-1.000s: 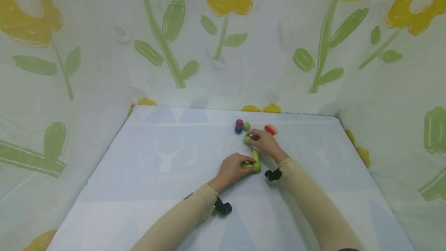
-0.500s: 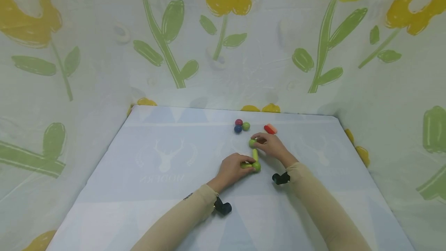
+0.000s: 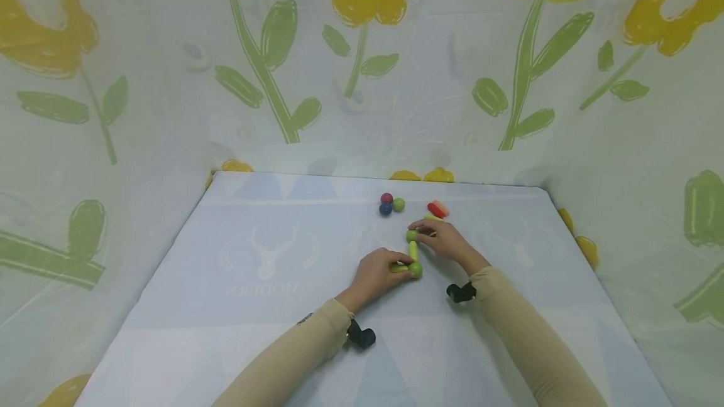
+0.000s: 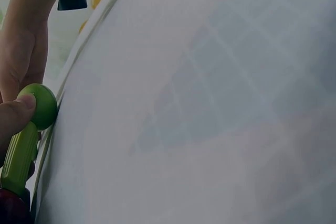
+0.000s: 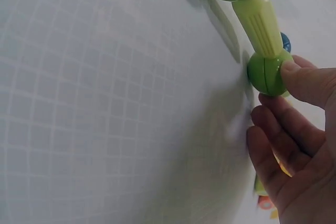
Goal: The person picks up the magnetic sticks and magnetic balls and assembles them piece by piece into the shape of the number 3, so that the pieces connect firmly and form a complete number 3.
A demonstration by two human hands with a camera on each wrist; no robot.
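Note:
My left hand (image 3: 378,276) pinches a toy piece in which a green ball (image 3: 415,270) joins two yellow-green ribbed rods. One rod (image 3: 399,267) runs left under the fingers; the other rod (image 3: 413,251) points away from me. In the left wrist view the thumb presses the green ball, and a dark red round part (image 4: 13,207) sits at the lower end of the held rod. My right hand (image 3: 444,237) holds a second green ball (image 5: 268,73) between thumb and fingers, right at the far end of the upright-looking rod (image 5: 260,24).
Beyond the hands lie a crimson ball (image 3: 386,198), a dark blue ball (image 3: 386,209) and a loose green ball (image 3: 398,205), close together. Red and orange rods (image 3: 437,208) lie further right, with a yellow-green rod (image 3: 433,217) just behind the right hand. Flower-printed cloth walls surround the table (image 3: 271,357).
My right hand has moved right and slightly nearer to me, bringing its green ball to the rod's far end. A yellow-green rod behind that hand has come into sight. The left hand stays put.

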